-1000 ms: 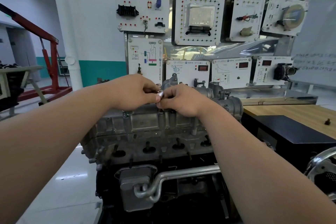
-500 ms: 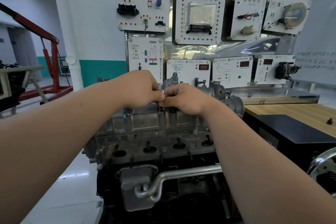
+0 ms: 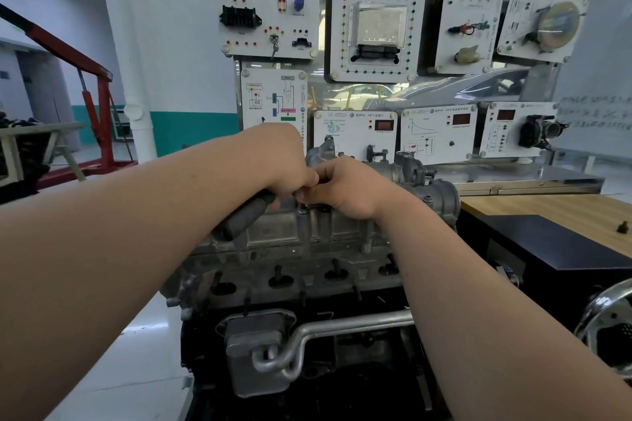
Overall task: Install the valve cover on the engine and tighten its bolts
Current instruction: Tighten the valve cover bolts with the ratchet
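Grey valve cover (image 3: 273, 232) under hands (image 3: 280, 161) (image 3: 345, 188) w/ black-grip tool (image 3: 244, 215)

No text legible; white panels (image 3: 372, 27), upper centre, carry Chinese header lines, too blurred to read; red displays (image 3: 461, 119) digits indiscernible; whiteboard (image 3: 596, 113) handwriting, right edge, unreadable

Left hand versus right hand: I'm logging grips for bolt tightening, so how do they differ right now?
The left hand wraps a dark tool handle that slants toward the camera; the right hand holds no handle, its fingertips curled down by a bolt on the valve cover. The left hand sits higher, the right hand lower against the cover. Whether the right fingertips pinch anything is hidden. Both meet over the same spot.
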Motion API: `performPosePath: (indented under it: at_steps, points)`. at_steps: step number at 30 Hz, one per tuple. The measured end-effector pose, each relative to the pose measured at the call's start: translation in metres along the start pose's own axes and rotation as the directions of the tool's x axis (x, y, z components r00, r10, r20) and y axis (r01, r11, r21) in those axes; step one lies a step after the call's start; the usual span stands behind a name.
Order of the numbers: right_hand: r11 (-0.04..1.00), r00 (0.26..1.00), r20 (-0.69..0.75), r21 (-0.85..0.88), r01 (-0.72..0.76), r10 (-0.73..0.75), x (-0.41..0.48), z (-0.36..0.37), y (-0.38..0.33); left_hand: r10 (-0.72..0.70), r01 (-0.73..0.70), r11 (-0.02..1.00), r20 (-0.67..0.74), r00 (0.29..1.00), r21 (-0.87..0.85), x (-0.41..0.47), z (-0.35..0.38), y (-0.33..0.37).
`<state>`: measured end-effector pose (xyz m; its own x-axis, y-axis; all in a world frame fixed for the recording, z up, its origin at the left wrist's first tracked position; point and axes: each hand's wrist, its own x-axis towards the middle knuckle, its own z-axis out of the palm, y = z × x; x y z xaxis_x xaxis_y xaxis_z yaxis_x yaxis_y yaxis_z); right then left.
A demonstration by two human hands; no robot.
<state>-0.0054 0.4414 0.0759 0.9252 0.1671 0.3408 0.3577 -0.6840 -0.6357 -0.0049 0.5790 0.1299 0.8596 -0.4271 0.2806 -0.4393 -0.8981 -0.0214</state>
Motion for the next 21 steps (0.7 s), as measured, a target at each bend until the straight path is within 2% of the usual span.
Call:
performPosePath:
  at_steps: [4, 8, 13, 21]
  points:
    - [1.0, 1.0, -0.003, -0.021, -0.006, 0.006, 0.001, 0.0, 0.0, 0.01, -0.01, 0.999, 0.004, 1.0, 0.043, 0.002, 0.0, 0.002]
    - [1.0, 1.0, -0.017, -0.011, -0.004, 0.004, 0.001, 0.001, 0.002, 0.09, -0.087, 0.992, -0.028, 0.996, 0.093, 0.005, 0.002, -0.004]
    - [1.0, 0.998, -0.055, -0.01, -0.004, 0.003, 0.002, 0.004, 0.003, 0.178, -0.177, 0.984, 0.027, 0.984, -0.038, 0.009, 0.003, -0.025]
    - [1.0, 0.999, -0.049, -0.026, -0.013, 0.012, 0.003, 0.004, 0.004, 0.247, -0.248, 0.968, -0.015, 0.969, -0.04, 0.005, 0.006, -0.031]
